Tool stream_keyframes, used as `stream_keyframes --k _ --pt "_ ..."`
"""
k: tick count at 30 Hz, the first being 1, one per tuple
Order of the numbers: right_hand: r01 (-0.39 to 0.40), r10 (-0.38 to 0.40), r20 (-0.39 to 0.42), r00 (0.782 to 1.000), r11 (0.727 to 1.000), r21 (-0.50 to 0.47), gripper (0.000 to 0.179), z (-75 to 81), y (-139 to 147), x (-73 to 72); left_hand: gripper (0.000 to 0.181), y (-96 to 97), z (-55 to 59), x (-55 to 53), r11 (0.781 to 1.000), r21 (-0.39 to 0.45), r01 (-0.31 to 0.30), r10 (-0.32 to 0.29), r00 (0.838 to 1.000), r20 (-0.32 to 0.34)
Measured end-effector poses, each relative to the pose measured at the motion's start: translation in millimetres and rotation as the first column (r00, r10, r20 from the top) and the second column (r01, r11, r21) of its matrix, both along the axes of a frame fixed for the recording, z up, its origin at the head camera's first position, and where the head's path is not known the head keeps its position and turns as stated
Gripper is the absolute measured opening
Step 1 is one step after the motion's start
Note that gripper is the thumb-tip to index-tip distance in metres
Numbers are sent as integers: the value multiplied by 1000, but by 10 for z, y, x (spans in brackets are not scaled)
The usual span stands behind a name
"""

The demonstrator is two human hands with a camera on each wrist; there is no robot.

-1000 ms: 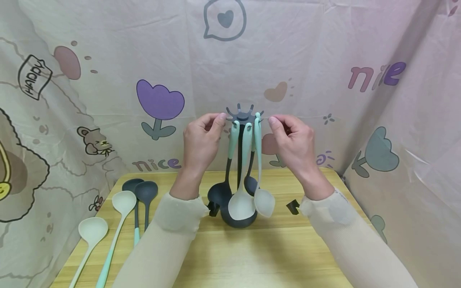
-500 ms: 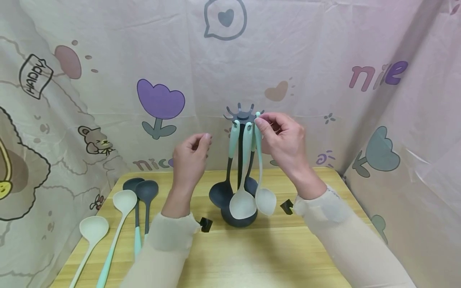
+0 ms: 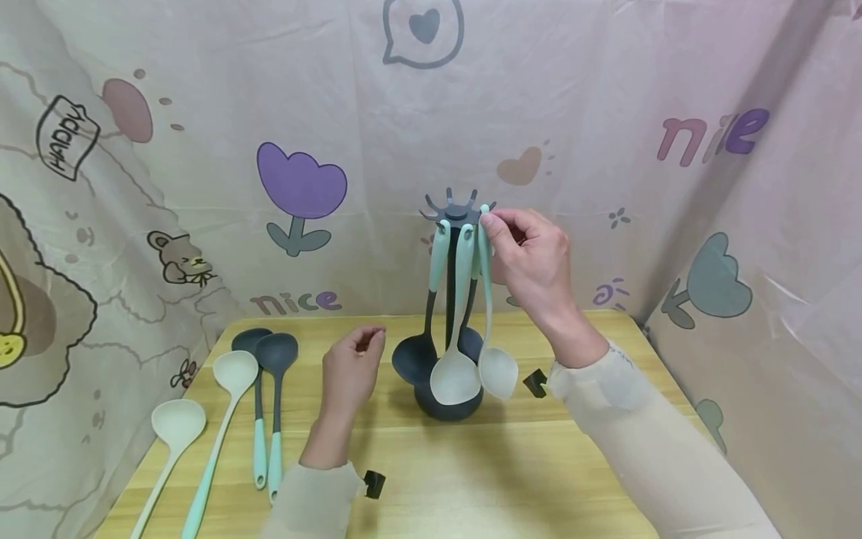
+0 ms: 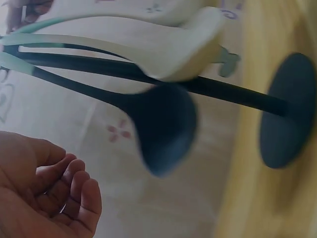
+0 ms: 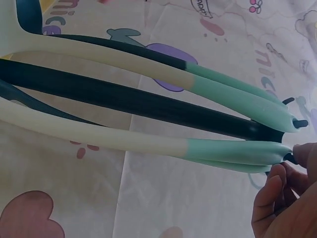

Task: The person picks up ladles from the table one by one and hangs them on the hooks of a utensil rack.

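Note:
A dark utensil rack (image 3: 456, 212) with a hooked top stands on the table, several ladles and spoons hanging round its post. My right hand (image 3: 535, 247) pinches the top of the mint handle of the rightmost white ladle (image 3: 498, 373), at its hook; the right wrist view shows thumb and fingertips at that mint handle end (image 5: 237, 151). A second white ladle (image 3: 455, 379) hangs in front and a dark ladle (image 3: 414, 359) on the left. Behind them another dark utensil (image 3: 471, 342) is partly hidden. My left hand (image 3: 350, 368), fingers loosely curled, holds nothing, left of the rack.
On the table's left lie two white ladles (image 3: 178, 421) (image 3: 236, 372) and two dark spoons (image 3: 277, 352) (image 3: 252, 339) with mint handles. The wooden table (image 3: 539, 464) meets a printed cloth (image 3: 404, 135) at its back and sides.
My left hand has let go of the rack's top left and dropped toward the table. My right hand has moved left from the rack's edge onto the right ladle's handle top.

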State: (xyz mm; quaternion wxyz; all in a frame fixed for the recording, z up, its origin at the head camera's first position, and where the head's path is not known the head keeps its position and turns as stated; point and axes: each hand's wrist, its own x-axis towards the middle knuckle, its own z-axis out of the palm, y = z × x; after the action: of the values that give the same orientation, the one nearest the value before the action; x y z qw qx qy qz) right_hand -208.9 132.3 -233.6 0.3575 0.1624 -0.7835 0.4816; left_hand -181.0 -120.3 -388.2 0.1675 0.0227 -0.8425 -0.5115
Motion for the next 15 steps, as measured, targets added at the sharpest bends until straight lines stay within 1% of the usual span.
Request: stream_keyframes --k 5,10,15 --pt "8 -8 -5 1000 1000 11 23 8 -4 -13 22 -54 -286 61 997 -72 6 -2 999 48" --pt "8 -8 -17 1000 1000 20 24 7 3 -24 22 -102 -557 125 985 -167 50 -32 994 106" --pt "9 -9 -23 1000 1000 25 25 5 19 -39 22 -96 -731 207 965 -232 123 -85 982 166"
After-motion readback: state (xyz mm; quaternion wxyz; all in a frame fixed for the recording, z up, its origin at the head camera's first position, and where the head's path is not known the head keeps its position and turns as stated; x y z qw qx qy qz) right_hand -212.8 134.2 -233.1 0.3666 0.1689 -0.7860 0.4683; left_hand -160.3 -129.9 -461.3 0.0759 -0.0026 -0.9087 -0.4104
